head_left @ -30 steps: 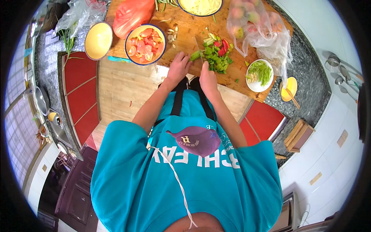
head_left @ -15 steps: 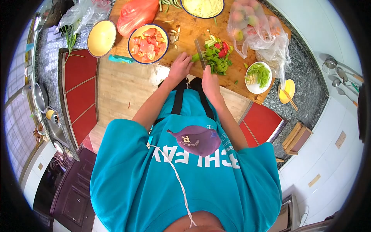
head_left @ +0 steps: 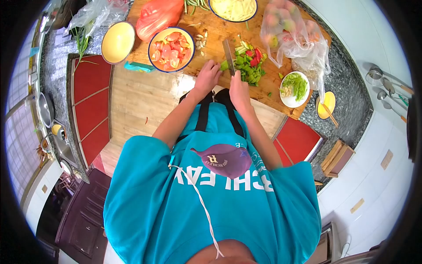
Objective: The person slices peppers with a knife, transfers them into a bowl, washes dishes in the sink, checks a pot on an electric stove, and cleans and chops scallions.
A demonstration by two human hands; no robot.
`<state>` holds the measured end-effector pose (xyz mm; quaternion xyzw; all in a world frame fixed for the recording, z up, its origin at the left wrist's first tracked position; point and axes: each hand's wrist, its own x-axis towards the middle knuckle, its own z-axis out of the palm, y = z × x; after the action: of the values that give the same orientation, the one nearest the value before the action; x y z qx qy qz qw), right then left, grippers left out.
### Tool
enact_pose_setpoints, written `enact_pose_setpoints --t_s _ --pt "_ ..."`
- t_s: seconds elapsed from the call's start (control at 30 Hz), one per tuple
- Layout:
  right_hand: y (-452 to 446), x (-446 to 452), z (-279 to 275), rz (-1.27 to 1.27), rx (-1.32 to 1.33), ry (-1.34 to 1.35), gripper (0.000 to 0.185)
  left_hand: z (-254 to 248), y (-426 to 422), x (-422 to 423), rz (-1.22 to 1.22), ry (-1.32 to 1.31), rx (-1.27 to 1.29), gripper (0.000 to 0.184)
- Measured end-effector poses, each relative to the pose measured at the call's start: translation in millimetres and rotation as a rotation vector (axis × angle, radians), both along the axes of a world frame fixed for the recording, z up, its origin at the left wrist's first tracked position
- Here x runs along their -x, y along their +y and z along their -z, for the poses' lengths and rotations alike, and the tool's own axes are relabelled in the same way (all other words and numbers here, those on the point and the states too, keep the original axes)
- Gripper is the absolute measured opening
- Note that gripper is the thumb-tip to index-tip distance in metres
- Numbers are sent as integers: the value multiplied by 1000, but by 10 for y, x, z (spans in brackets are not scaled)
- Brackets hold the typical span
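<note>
My right hand (head_left: 239,91) grips the handle of a kitchen knife (head_left: 228,55), whose blade stands on edge over the wooden board. On the blade's left side, the closed fingers of my left hand (head_left: 208,78) pinch a piece of green pepper (head_left: 224,65). Chopped green pepper (head_left: 252,74) lies heaped to the right of the knife, with red pepper pieces (head_left: 255,57) on its upper side. Several garlic cloves (head_left: 201,42) are scattered above my left hand. A blue-rimmed bowl of cut tomatoes (head_left: 172,52) stands to the left.
A bowl of pale shreds (head_left: 233,9) sits at the back, near a red plastic bag (head_left: 158,18). On the right are clear bags of fruit (head_left: 283,24) and a white bowl of sliced greens (head_left: 295,89). Chopsticks (head_left: 330,115) rest on a small yellow bowl (head_left: 326,101). A yellow bowl (head_left: 118,42) stands left.
Both hands stay at nearly the same spot, still on the pepper piece and the knife. The blade leans slightly differently. The whole view has shifted a little.
</note>
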<state>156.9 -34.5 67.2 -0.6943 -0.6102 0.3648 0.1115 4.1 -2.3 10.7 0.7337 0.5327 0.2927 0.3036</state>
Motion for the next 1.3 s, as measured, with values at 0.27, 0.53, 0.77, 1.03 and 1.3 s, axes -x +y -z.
enact_pose_setpoints --t_s 0.27,0.53,0.77,1.03,1.3 --pt "122 114 450 -24 -107 -15 24 103 32 23 43 9 -52 24" --pt "118 28 56 32 -109 72 16 -16 -129 97 -96 -85 -5 30" --pt "-131 -15 105 -49 -18 4 13 103 -98 80 -39 -88 -49 15" --pt "185 138 334 -14 -7 23 22 133 -100 64 -5 -49 -95 12" --pt "-205 -15 62 -36 -38 53 16 63 -185 61 -51 -33 -78 15"
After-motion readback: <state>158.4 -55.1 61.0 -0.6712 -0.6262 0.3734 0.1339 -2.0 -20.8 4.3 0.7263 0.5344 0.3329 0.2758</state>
